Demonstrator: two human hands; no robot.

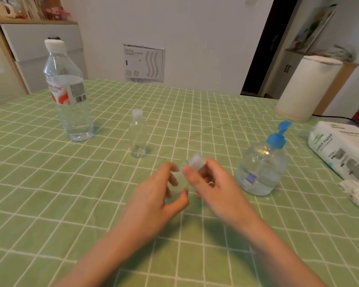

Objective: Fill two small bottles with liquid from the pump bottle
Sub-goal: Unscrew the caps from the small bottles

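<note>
My left hand grips the body of a small clear bottle, held tilted above the green checked tablecloth. My right hand pinches that bottle's ribbed white cap between thumb and fingers. A second small clear bottle stands upright with its cap on, just beyond my hands. The round pump bottle with a blue pump head stands to the right of my right hand, partly filled with clear liquid.
A tall plastic water bottle stands at the back left. A tissue paper pack and crumpled tissue lie at the right edge. A white cylinder stands at the back right.
</note>
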